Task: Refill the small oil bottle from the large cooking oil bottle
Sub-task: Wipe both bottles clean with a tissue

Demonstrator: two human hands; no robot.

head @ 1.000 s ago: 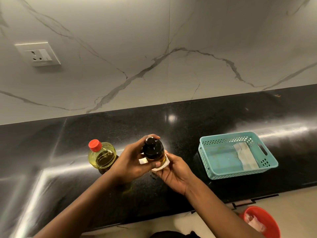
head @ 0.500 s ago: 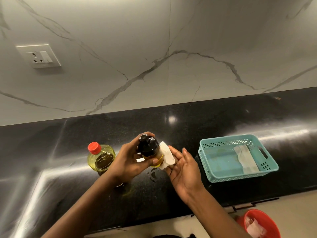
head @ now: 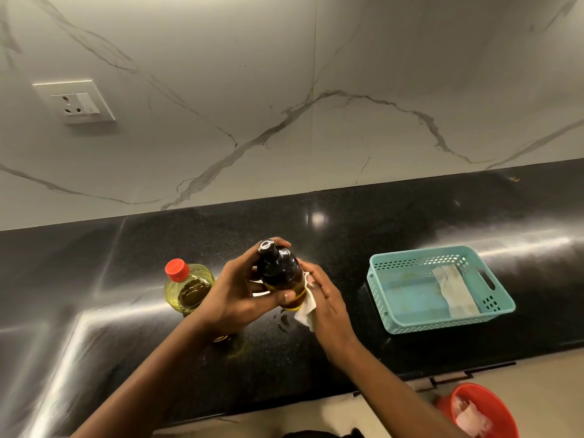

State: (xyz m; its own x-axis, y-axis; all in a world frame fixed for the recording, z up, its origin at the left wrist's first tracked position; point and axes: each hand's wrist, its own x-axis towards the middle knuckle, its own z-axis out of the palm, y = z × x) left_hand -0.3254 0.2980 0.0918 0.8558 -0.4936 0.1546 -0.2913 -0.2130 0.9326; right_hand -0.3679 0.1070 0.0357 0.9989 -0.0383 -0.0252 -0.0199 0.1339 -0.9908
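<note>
My left hand (head: 235,295) grips the small dark oil bottle (head: 279,275) with its black pump cap, held above the black counter. My right hand (head: 328,306) presses a white tissue (head: 306,308) against the bottle's right side and lower part, fingers wrapped over the tissue. The large cooking oil bottle (head: 188,287), clear with yellow oil and a red cap, stands upright on the counter just left of my left hand. Its lower part is hidden behind my left wrist.
A teal perforated basket (head: 410,325) sits on the counter to the right, with a folded grey cloth (head: 453,292) inside. Small oil drops (head: 281,320) lie on the counter under the bottle. A red bin (head: 505,406) stands on the floor at lower right. A wall socket (head: 77,101) is upper left.
My right hand, which had opened and drawn away from the bottle, has come back and now presses the tissue against the bottle's side. My left hand keeps holding the bottle.
</note>
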